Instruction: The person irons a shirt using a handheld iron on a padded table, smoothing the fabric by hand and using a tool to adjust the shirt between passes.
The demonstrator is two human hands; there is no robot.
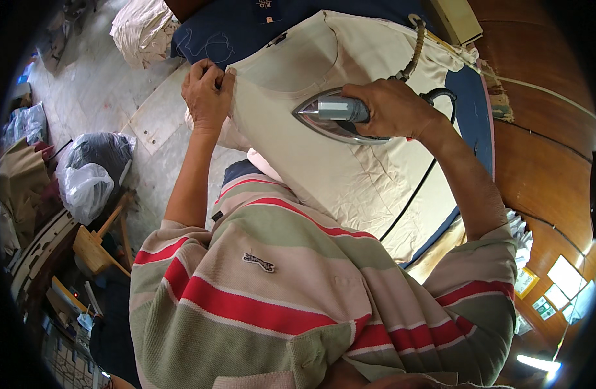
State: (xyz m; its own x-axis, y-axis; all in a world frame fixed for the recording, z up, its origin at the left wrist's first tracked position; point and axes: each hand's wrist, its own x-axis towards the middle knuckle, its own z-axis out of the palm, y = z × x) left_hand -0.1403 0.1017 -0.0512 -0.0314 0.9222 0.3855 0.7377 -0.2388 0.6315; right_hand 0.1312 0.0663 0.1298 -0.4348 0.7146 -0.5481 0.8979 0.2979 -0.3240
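A cream garment (272, 139) lies spread over a dark blue padded ironing surface (471, 97). My right hand (396, 110) is wrapped round the handle of a steam iron (333, 108), which sits on the cloth with its pointed tip toward the left. Up at the garment's left edge, beside its curved neckline, my left hand (209, 94) is closed and pinches the fabric between thumb and fingers. Creases run through the cloth below and right of the iron. The iron's soleplate is mostly hidden under its body.
A ribbed hose (416, 50) and a black cord (408, 202) trail from the iron. Brown wood panelling (538, 165) stands at the right. On the floor at left are a cream cloth bundle (141, 29), a plastic-wrapped bag (91, 188) and a wooden stool (98, 253).
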